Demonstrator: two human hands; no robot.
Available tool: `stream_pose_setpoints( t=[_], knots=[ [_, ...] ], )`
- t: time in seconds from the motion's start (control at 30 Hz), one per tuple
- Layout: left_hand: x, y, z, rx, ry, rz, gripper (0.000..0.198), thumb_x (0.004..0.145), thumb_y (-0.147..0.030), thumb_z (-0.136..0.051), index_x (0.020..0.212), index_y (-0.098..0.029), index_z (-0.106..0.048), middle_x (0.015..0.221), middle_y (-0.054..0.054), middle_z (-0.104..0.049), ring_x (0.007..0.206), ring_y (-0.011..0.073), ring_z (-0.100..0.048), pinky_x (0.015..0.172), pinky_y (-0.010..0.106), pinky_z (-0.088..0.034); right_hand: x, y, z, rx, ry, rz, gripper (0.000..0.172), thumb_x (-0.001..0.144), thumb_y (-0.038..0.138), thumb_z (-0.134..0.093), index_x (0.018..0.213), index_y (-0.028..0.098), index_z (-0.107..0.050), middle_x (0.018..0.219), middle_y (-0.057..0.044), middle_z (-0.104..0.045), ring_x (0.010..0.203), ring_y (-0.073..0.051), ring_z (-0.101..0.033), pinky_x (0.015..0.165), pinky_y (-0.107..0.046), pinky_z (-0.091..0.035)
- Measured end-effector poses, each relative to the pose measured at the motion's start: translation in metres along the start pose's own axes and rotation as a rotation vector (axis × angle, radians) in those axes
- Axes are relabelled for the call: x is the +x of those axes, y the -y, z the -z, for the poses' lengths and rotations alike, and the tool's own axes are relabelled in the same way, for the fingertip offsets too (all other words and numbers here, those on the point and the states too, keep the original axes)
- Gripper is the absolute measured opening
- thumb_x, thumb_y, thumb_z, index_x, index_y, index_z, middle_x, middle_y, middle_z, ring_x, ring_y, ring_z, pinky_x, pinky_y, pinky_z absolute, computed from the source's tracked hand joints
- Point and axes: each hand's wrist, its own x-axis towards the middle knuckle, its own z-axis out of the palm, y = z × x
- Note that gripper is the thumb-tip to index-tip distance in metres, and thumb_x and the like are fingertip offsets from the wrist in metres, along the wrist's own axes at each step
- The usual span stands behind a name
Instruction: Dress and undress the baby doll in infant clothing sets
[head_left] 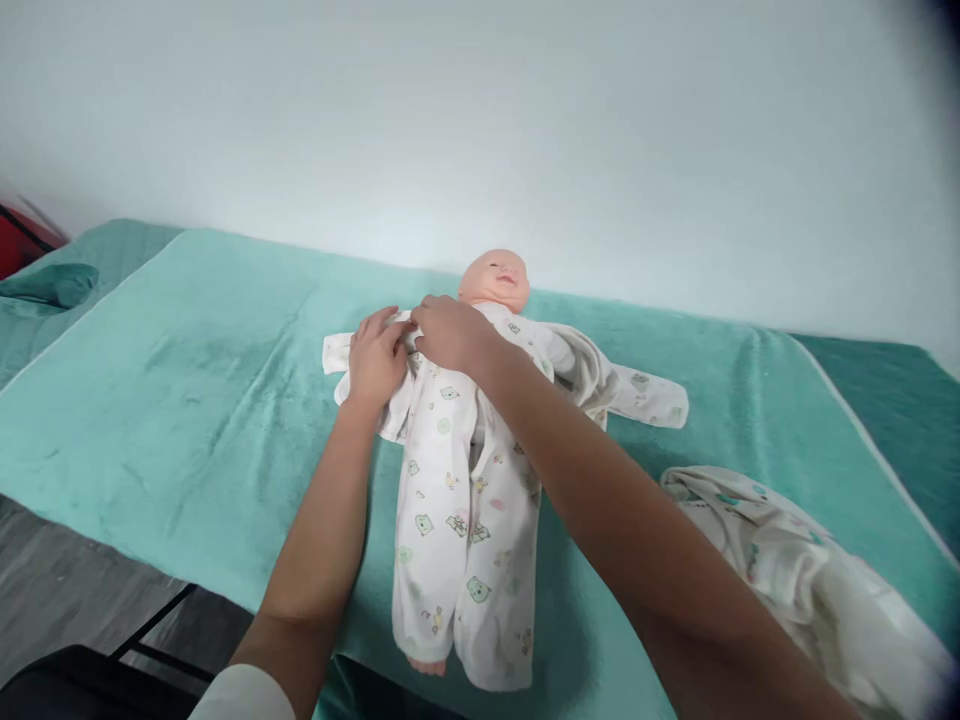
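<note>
A baby doll (495,280) lies on its back, head toward the wall, in a white baby romper (435,480) printed with small green bears. My left hand (377,358) is closed around the romper's sleeve on the picture's left side. Beside it, my right hand (452,332) pinches the cloth near the shoulder, its fingertips close to those of the left hand. The other sleeve (649,397) is stretched out to the right, with bunched cloth near the doll's side. One foot of the doll (427,665) shows below a trouser leg.
A green padded cover (210,370) lies over the long table against a white wall (480,130). Another printed white cloth (795,570) is heaped at the right front. A black chair (82,685) stands at the lower left, and a red object (19,245) is at the far left.
</note>
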Motion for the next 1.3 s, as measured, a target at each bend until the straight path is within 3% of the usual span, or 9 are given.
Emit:
stream_pose_setpoints(
  t=[0.1, 0.2, 0.4, 0.7, 0.9, 1.13, 1.3],
  knots=[
    [0.000, 0.002, 0.003, 0.018, 0.008, 0.099, 0.047, 0.090, -0.016, -0.049, 0.130, -0.030, -0.071, 0.147, 0.007, -0.062, 0.135, 0.0304, -0.056, 0.110, 0.051, -0.047, 0.009, 0.000, -0.004, -0.092, 0.027, 0.018, 0.034, 0.094, 0.016, -0.052, 0.127, 0.013, -0.061, 0.132, -0.018, -0.061, 0.115, -0.032, -0.058, 0.088, -0.041, -0.047],
    [-0.001, 0.005, 0.008, 0.006, 0.014, 0.174, 0.045, 0.090, -0.016, -0.049, 0.124, -0.032, -0.075, 0.137, 0.005, -0.068, 0.125, 0.0304, -0.062, 0.108, 0.050, -0.049, 0.004, -0.008, -0.007, -0.111, 0.033, 0.030, 0.038, 0.090, 0.012, -0.056, 0.128, 0.013, -0.059, 0.133, -0.017, -0.059, 0.113, -0.030, -0.058, 0.088, -0.040, -0.046],
    [-0.003, 0.006, 0.010, -0.029, 0.022, 0.221, 0.045, 0.090, -0.016, -0.048, 0.122, -0.030, -0.077, 0.136, 0.005, -0.070, 0.125, 0.0299, -0.063, 0.109, 0.050, -0.047, 0.007, -0.015, -0.008, -0.100, 0.075, 0.033, 0.035, 0.089, 0.016, -0.061, 0.123, 0.014, -0.062, 0.131, -0.015, -0.062, 0.115, -0.030, -0.059, 0.085, -0.038, -0.047],
    [-0.003, 0.000, 0.013, -0.002, 0.081, 0.223, 0.047, 0.090, -0.015, -0.050, 0.128, -0.029, -0.073, 0.139, 0.005, -0.068, 0.129, 0.0315, -0.060, 0.112, 0.052, -0.044, 0.036, -0.002, -0.010, -0.129, 0.203, 0.078, 0.042, 0.098, 0.047, -0.061, 0.127, 0.017, -0.063, 0.120, -0.015, -0.071, 0.106, -0.032, -0.068, 0.077, -0.037, -0.046],
    [-0.006, -0.004, 0.020, 0.028, 0.100, 0.236, 0.052, 0.093, -0.013, -0.048, 0.136, -0.032, -0.069, 0.141, 0.002, -0.066, 0.129, 0.0259, -0.059, 0.108, 0.042, -0.047, 0.024, -0.014, 0.007, -0.183, 0.244, 0.075, 0.039, 0.102, 0.045, -0.053, 0.134, 0.023, -0.059, 0.119, -0.012, -0.072, 0.104, -0.029, -0.067, 0.077, -0.035, -0.043],
    [-0.010, 0.000, 0.020, 0.018, 0.098, 0.248, 0.054, 0.094, -0.012, -0.046, 0.138, -0.035, -0.067, 0.141, 0.001, -0.066, 0.128, 0.0245, -0.062, 0.103, 0.038, -0.050, -0.004, -0.027, 0.034, -0.297, 0.215, -0.039, 0.031, 0.102, 0.041, -0.053, 0.126, 0.026, -0.064, 0.115, -0.011, -0.069, 0.102, -0.029, -0.065, 0.077, -0.037, -0.042],
    [-0.009, 0.005, 0.018, 0.001, 0.098, 0.307, 0.058, 0.090, -0.007, -0.042, 0.136, -0.032, -0.068, 0.139, 0.002, -0.067, 0.129, 0.0254, -0.062, 0.106, 0.040, -0.050, -0.019, -0.040, 0.046, -0.242, 0.140, -0.089, 0.028, 0.102, 0.044, -0.054, 0.121, 0.029, -0.066, 0.111, -0.009, -0.069, 0.093, -0.026, -0.064, 0.076, -0.037, -0.041]
  ],
)
